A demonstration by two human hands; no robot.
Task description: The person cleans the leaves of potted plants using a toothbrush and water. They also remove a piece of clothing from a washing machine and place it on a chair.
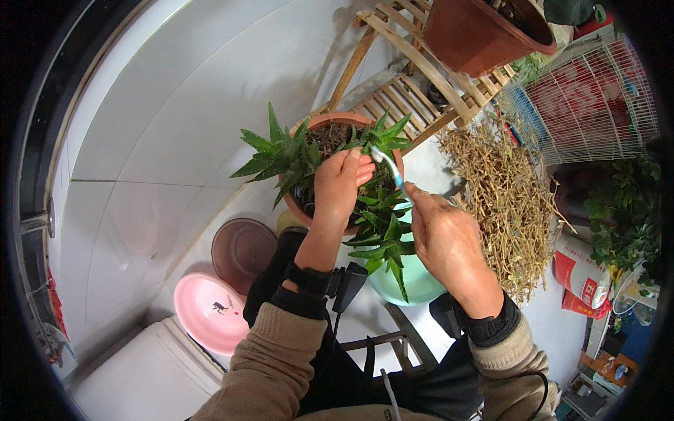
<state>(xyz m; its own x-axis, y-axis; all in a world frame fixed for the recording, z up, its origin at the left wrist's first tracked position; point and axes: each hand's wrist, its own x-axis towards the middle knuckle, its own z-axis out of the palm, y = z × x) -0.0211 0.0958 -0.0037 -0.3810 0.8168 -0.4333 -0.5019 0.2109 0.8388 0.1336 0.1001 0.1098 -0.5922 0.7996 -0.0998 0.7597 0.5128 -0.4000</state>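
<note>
Before me a terracotta pot (345, 118) of dark soil holds several spiky aloe plants (274, 150) with toothed green leaves. My right hand (447, 237) grips a white-and-blue toothbrush (394, 171), its index finger stretched along the handle. The bristle head lies beside the leaves at the pot's far right side. Just left of the brush head, my left hand (342, 181) has thumb and fingertips closed at a leaf of the far-right aloe (389, 136); the fingers partly hide that leaf. Another aloe cluster (387, 237) leans over the pot's near edge, between my wrists.
A mint-green basin (408, 287) sits under the near leaves. To the left are a brown bucket (242, 255), a pink basin (210, 313) and a white lidded container (152, 368). A wooden slatted rack (400, 100) bears a large pot (474, 39). Dried stalks (505, 210) lie right, near a wire cage (590, 100).
</note>
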